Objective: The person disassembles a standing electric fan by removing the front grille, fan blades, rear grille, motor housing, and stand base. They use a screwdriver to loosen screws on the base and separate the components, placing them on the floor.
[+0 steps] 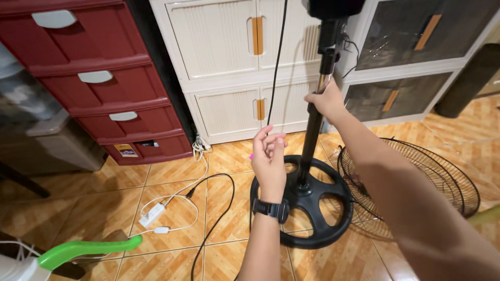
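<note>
Orange floor tiles run up to a row of storage: a cream cabinet with ribbed doors in the middle, a dark red plastic drawer unit to its left, and a cabinet with smoked panels to the right. In front of the cream doors stands a fan stand, its black pole upright on a round spoked base resting flat on the tiles. Just right of the base, a wire fan grille lies on the floor, apart from the stand's head. A black cord loops across the tiles, and a white power strip with its white lead sits farther left. A green and white object pokes in at the lower left corner.

The person's right hand is wrapped around the pole at the joint where a chrome section meets the black tube. The left hand, a black watch on its wrist, hangs loosely half-curled beside the pole, gripping nothing that can be made out, though a small pink speck shows at its edge.

Handling the joint well seems to call for a firm hold just at the collar, with the pole kept vertical so the base stays flat, and the free hand kept away from the cord hanging alongside.
</note>
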